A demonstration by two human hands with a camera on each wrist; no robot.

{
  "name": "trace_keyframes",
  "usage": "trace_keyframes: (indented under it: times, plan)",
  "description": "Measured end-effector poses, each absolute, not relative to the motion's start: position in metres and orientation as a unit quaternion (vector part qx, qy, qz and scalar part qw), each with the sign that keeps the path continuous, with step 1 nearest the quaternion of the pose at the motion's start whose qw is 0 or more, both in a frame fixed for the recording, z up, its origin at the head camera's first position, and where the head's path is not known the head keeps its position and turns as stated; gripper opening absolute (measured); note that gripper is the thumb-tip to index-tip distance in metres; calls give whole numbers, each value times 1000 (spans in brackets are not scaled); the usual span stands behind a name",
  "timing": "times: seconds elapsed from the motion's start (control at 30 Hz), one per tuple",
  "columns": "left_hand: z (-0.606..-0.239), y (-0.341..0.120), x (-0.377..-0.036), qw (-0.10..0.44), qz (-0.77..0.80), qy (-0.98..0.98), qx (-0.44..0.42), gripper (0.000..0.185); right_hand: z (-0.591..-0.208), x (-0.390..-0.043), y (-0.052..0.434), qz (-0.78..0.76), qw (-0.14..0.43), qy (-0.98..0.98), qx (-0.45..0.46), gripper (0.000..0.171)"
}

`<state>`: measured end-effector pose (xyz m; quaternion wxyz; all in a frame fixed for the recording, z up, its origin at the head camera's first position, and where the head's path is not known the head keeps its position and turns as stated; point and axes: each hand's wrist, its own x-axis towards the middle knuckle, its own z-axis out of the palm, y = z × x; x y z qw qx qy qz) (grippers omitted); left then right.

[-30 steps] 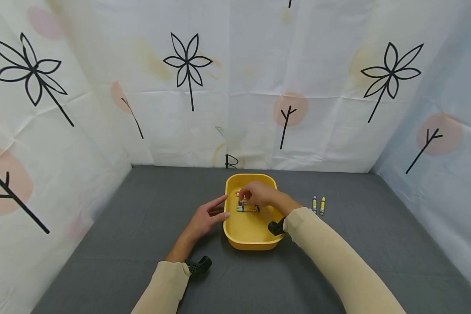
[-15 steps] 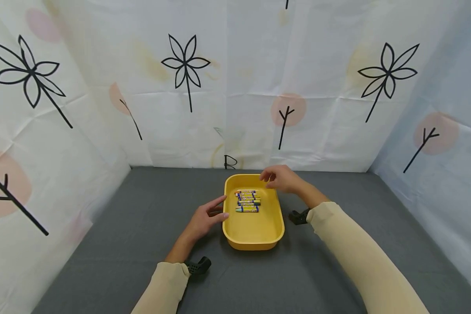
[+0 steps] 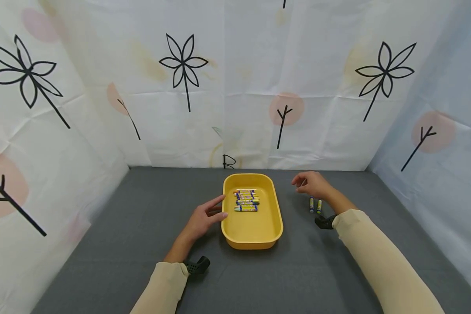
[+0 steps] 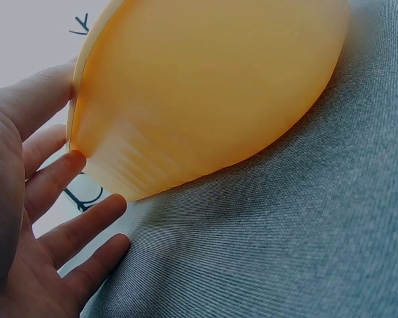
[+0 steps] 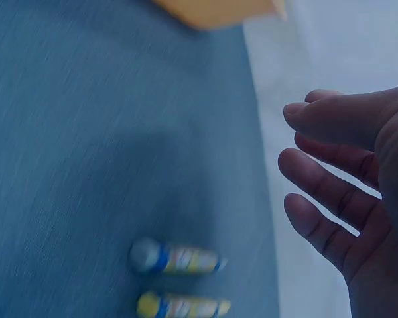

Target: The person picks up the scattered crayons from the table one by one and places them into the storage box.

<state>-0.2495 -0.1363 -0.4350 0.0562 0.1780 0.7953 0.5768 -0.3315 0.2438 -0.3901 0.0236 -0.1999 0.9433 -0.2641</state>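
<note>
Head view: your left hand [image 3: 205, 218] rests with straight fingers against the left wall of the yellow tub [image 3: 272, 226], steadying it on the grey mat [image 3: 141, 226]. A short row of crayons [image 3: 246, 200] lies side by side in the tub's far half. Your right hand [image 3: 312, 184] hovers just above and behind two loose crayons [image 3: 314, 205], which lie parallel on the mat, right of the tub and apart from it. Fingers are loosely curled, holding nothing.

Left wrist view: your fingers [image 4: 66, 175] are spread and straight, tips touching the tub's [image 4: 212, 86] outer wall and rim. The wall looks like smooth plastic, likely light and prone to sliding on the mat, so keep that bracing contact.

Right wrist view: your fingers [image 5: 325, 192] are apart and relaxed, nothing between them. The two crayons [image 5: 179, 281] lie below the palm, touching or nearly so; the frame is blurred, so you cannot tell which.

Handling judgement: these are probably light, stiff, paper-wrapped sticks. They will roll if nudged sideways and may snap if levered. Pinch one at mid-length, thumb and forefinger across the barrel, taking the nearer one first so the other is not pushed away.
</note>
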Motion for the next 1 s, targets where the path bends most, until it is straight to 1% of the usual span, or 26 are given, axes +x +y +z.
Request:
trace_keyframes:
  times: [0.37, 0.5, 0.7, 0.87, 1.0]
  plan:
    - [-434, -137, -249, 59, 579, 794, 175, 61, -417, -328, 272, -191, 25, 966, -172, 31]
    - [-434, -137, -249, 60, 579, 794, 176, 61, -421, -327, 276, -182, 32, 969, -165, 33]
    - [-434, -137, -249, 58, 581, 792, 179, 60, -424, -324, 277, -154, 21, 973, -172, 35]
    - [-433, -136, -248, 58, 579, 794, 173, 60, -430, -324, 274, -165, 9, 970, -180, 37]
    - [-432, -135, -248, 58, 578, 796, 170, 60, -431, -325, 270, -198, 27, 960, -196, 40]
